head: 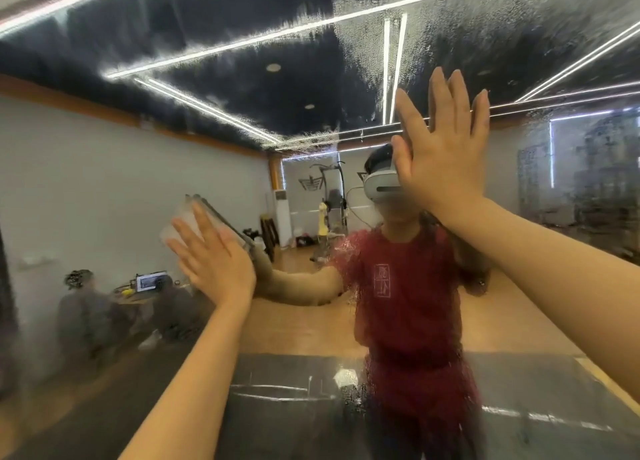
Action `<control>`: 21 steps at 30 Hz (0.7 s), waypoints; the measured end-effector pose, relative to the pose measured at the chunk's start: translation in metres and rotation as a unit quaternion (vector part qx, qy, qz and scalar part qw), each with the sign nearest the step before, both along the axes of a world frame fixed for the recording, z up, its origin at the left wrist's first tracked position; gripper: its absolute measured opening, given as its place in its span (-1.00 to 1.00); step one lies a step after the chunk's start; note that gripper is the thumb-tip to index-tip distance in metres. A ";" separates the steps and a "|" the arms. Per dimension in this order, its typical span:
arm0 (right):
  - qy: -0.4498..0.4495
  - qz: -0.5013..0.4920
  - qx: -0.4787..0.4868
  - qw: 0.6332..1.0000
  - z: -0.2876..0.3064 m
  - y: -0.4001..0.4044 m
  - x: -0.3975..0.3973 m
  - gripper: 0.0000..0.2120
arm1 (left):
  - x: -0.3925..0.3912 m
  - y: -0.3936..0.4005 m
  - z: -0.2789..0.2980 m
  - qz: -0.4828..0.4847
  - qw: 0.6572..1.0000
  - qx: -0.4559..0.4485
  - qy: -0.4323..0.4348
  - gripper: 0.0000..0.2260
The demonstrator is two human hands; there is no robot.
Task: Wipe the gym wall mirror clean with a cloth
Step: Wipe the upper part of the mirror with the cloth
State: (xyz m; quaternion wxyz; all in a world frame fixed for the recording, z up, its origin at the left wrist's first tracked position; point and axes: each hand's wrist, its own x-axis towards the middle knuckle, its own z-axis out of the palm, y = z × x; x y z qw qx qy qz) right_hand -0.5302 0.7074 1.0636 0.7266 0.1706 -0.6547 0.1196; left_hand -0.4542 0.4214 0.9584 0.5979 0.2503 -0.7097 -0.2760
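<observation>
1. Left hand (211, 258): arm reaches up from 6 o'clock; fingers straight and spread, palm pressing a pale cloth (180, 217) flat against the mirror (104, 168).
2. Right hand (440, 158): arm enters from 4 o'clock; fingers straight and close together, pointing toward 12 o'clock, palm facing the glass. Contact with the glass cannot be confirmed.
3. Count: two hands, one cloth, one mirror.
4. Cloth position: under the left fingers, its edge showing beyond the fingertips toward 11 o'clock. It lies well apart from the right hand, at roughly 8 o'clock from it.
5. Mirror surface: droplets and streaked film cover the right half and the upper area; the left part looks hazy.
6. Reflection: one person in a red shirt (398, 286) wearing a white headset (381, 184), with both arms raised to meet the real hands.
7. Reflection, 8 o'clock area: two seated figures beside a lit screen (149, 281).
</observation>
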 end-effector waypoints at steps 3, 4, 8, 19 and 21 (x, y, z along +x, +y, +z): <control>-0.007 0.000 0.001 1.000 0.000 0.000 0.001 -0.50 | -0.006 0.038 -0.023 -0.001 0.988 -0.152 -0.039 -0.48; -0.008 0.003 0.003 1.000 0.000 0.000 0.001 -0.50 | -0.008 0.048 -0.033 -0.006 0.977 -0.207 -0.047 -0.48; -0.006 0.010 0.001 1.000 -0.001 0.001 0.001 -0.50 | -0.008 0.042 -0.047 -0.030 0.946 -0.316 -0.061 -0.49; -0.007 0.008 0.004 1.000 -0.001 0.001 0.002 -0.49 | -0.005 0.046 -0.065 -0.008 0.989 -0.143 -0.040 -0.47; -0.008 0.007 0.005 1.000 -0.001 0.001 0.003 -0.49 | -0.010 0.073 -0.083 -0.029 0.969 -0.240 -0.058 -0.49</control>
